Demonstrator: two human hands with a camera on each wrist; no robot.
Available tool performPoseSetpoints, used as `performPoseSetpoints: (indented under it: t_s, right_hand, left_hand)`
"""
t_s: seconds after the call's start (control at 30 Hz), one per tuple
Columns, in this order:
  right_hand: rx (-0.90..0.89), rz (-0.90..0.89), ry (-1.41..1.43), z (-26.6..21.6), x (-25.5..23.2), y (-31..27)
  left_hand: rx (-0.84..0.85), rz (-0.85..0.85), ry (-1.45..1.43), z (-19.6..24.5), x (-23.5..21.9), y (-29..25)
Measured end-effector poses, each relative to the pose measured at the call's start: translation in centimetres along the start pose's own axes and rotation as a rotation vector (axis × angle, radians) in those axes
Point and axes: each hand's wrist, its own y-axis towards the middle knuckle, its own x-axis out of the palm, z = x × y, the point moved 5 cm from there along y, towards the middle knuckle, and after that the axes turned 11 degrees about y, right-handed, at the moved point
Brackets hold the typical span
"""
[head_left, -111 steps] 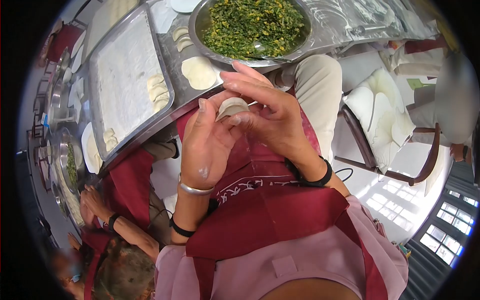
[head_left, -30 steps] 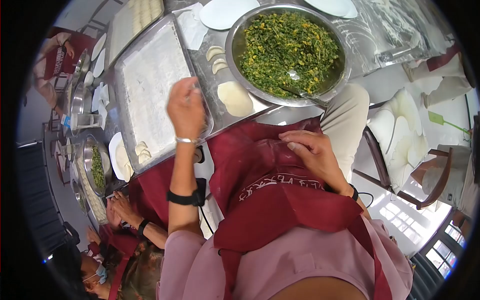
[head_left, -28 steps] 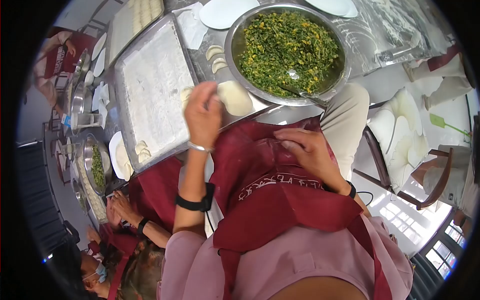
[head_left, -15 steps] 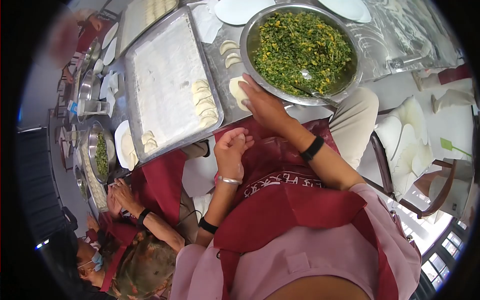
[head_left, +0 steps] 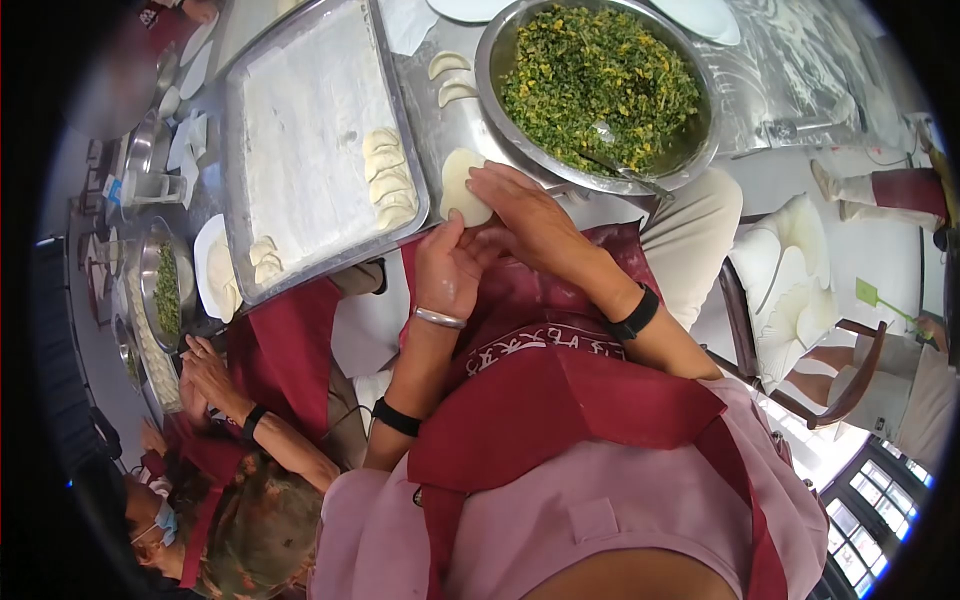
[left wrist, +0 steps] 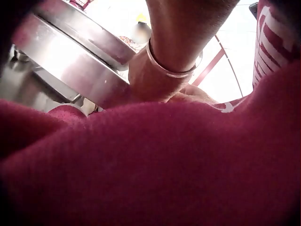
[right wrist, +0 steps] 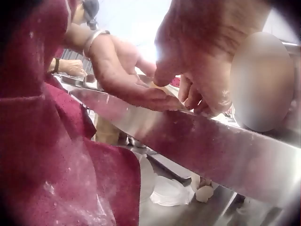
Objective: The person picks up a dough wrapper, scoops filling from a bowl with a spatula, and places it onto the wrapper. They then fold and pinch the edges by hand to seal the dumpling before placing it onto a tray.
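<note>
In the head view, a flat round dough wrapper [head_left: 463, 186] lies at the table's near edge. My right hand [head_left: 530, 225] touches its right side with extended fingertips. From below, my left hand [head_left: 450, 270] meets the lower edge, thumb up against the dough. The right wrist view has the left hand [right wrist: 124, 73] palm up with long fingers along the metal edge, and the right hand [right wrist: 197, 56] above with fingers bent downward. Only the back and bangled wrist of the left hand [left wrist: 155, 84] show in the left wrist view; red cloth hides the lower half.
Left of the wrapper is a floured tray [head_left: 235, 190] with several dumplings [head_left: 390, 180]. A large bowl [head_left: 488, 75] of chopped green filling [head_left: 600, 85] stands behind to the right, a spoon in it. Two dumplings [head_left: 452, 80] sit between them. Another person's hands [head_left: 205, 375] are at lower left.
Earlier both hands held a folded dumpling; the left hand then reached to the tray and came back. Since half a second ago it has risen to the wrapper beside the right hand.
</note>
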Motion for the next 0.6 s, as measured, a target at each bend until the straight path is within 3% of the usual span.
performPoseSetpoints:
  t_s: [0.17,0.37,0.47,0.57,0.6]
  right_hand:
    - [-0.023,0.036,-0.059,-0.7,0.2,-0.4]
    - [-0.054,0.148,0.057,-0.9,0.1,0.6]
    - [0.067,0.276,0.201,-0.4,-0.3,0.8]
    - [0.503,0.299,0.685,0.9,0.0,0.2]
    - [0.553,0.322,0.835,1.2,0.3,-0.1]
  left_hand:
    - [0.103,-0.007,0.23,1.5,1.8,-1.2]
    - [0.239,0.044,0.484,0.7,-0.1,-0.5]
    - [0.242,0.073,0.405,1.2,0.6,-1.1]
    - [0.208,0.216,0.374,1.1,0.5,-1.3]
    - [0.2,0.218,0.377,1.1,0.6,-1.3]
